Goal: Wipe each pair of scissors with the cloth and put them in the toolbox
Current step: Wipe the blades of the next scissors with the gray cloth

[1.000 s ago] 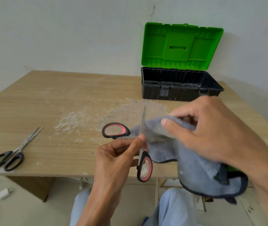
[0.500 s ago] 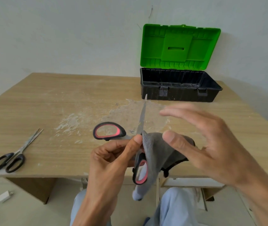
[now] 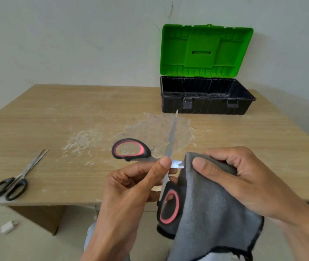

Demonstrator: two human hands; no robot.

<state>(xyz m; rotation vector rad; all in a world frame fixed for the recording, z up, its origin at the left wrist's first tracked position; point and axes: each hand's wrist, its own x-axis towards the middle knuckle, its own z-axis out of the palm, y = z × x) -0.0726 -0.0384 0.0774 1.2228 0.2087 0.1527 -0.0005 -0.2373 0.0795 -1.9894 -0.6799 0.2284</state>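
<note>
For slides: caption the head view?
Left hand holds open red-handled scissors; right hand pinches grey cloth over one blade.

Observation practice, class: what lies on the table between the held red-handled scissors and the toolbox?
In the head view, only bare table with a pale, flaky stain; no objects.

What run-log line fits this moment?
left hand: pinches open red-black scissors; right hand: grips grey cloth on blade; green-lidded black toolbox: open
</note>
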